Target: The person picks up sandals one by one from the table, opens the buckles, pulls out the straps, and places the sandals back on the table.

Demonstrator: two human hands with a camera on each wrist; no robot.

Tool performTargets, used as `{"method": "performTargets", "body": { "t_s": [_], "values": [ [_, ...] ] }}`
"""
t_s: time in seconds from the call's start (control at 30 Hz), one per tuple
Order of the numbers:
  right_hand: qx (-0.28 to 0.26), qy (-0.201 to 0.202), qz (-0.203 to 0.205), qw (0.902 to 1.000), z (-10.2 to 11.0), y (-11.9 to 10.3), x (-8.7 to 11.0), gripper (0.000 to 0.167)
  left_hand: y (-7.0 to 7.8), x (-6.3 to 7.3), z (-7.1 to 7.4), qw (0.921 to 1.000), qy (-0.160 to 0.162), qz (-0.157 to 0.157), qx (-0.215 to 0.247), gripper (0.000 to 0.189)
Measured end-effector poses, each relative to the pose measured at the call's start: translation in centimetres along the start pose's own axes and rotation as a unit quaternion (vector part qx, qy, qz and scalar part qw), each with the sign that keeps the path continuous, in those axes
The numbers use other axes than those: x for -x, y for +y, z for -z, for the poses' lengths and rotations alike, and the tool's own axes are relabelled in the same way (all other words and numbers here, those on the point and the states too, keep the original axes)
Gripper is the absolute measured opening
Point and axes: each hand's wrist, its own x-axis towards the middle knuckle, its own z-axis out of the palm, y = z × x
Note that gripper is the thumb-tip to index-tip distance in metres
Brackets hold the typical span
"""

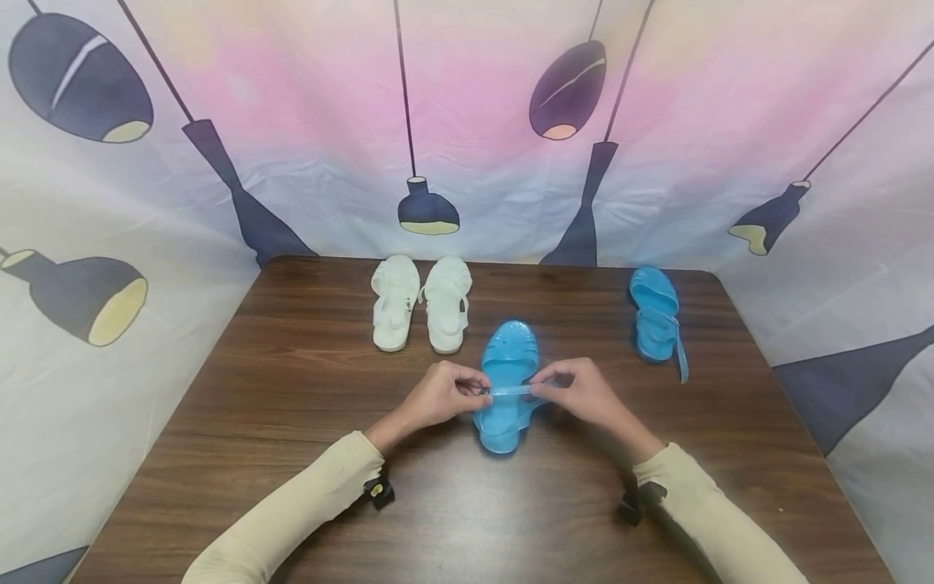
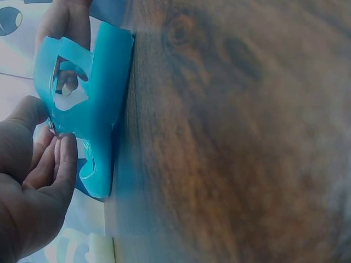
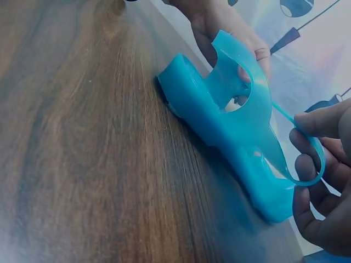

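A blue jelly sandal [image 1: 503, 438] stands upright on the table between both hands, toe pointing away from me. Its thin ankle strap [image 1: 511, 391] stretches across the opening from one side to the other. With thumb and fingers, my left hand [image 1: 443, 395] pinches the small metal buckle [image 2: 53, 129] at the sandal's left side. My right hand [image 1: 580, 392] pinches the strap on the right side. In the right wrist view the strap [image 3: 322, 164] bends into a loop between thumb and fingers.
A second blue sandal [image 1: 655, 341] stands at the back right, its strap hanging loose onto the brown wooden table [image 1: 292, 454]. Two white sandals, a left one [image 1: 394, 316] and a right one [image 1: 445, 312], sit side by side at the back. A lamp-patterned cloth [image 1: 328, 105] hangs behind.
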Motion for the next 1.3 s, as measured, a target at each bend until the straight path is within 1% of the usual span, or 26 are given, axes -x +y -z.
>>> {"method": "performTargets", "body": {
  "t_s": [0.1,0.3,0.43,0.57,0.67,0.87,1.03,1.17,1.3],
  "values": [
    [-0.007,0.004,-0.006,1.0,0.1,0.2,0.0,0.014,0.0,0.0,0.1,1.0,0.0,0.002,0.002,0.014],
    [-0.037,0.031,-0.026,0.9985,0.7,0.6,0.1,0.019,-0.2,0.1,0.3,0.9999,0.01,-0.001,-0.001,0.013],
    [-0.045,0.029,-0.025,0.9982,0.9,0.3,-0.3,0.021,-0.2,0.1,0.3,1.0,0.009,0.003,0.001,0.014],
    [-0.04,0.029,-0.015,0.9987,0.8,-0.3,-1.0,0.029,-0.2,0.1,0.1,0.9999,0.007,0.008,0.01,0.016],
    [-0.023,0.026,0.002,0.9994,0.8,-0.9,-1.7,0.031,-0.2,0.2,0.1,0.9998,0.006,0.006,0.02,0.017],
    [0.026,0.013,0.041,0.9987,0.4,-1.7,-3.3,0.024,-0.3,0.3,-0.1,0.9991,0.002,-0.007,0.042,0.018],
    [0.078,0.018,0.06,0.995,-0.2,-1.9,-4.9,0.022,-0.3,0.4,-0.1,0.9986,0.005,-0.011,0.052,0.019],
    [0.117,0.025,0.07,0.9903,-0.7,-1.9,-5.8,0.022,-0.3,0.4,-0.2,0.9989,0.008,-0.012,0.044,0.017],
    [0.136,0.027,0.068,0.988,-1.1,-1.7,-6.3,0.022,-0.2,0.3,-0.2,0.9991,0.007,-0.013,0.04,0.017]
  ]
}}
